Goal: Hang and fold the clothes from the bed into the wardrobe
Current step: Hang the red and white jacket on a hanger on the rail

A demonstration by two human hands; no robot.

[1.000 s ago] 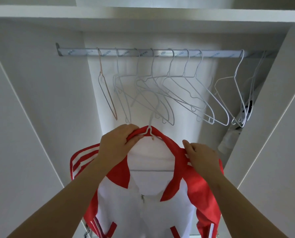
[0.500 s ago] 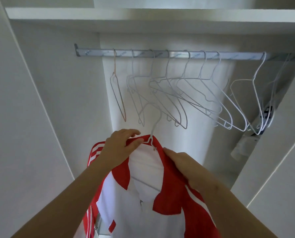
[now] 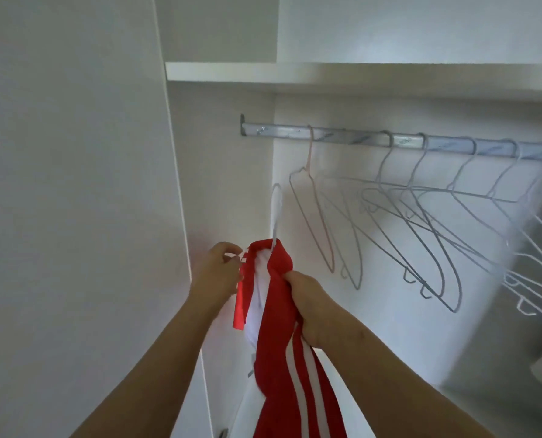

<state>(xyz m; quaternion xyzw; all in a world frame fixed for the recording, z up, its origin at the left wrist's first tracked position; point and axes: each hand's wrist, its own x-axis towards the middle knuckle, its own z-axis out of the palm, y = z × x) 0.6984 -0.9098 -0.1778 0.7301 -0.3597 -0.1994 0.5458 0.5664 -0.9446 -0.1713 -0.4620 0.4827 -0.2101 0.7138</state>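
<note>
Right hand (image 3: 310,300) is clenching the red shoulder fabric of the red-and-white track jacket (image 3: 282,358), with its fingers curled tight into the cloth. Left hand (image 3: 217,270), just left of it, is pinching the jacket's striped edge between thumb and fingertips. The jacket is hanging down between both forearms on a white wire hanger (image 3: 276,213), whose hook is rising from the collar just above the grip, below the rail and apart from it. Up and right of the grip, empty wire hangers (image 3: 421,235) are hanging in a row from the metal rail (image 3: 370,140). Beyond, a white shelf (image 3: 326,72) is spanning the wardrobe.
</note>
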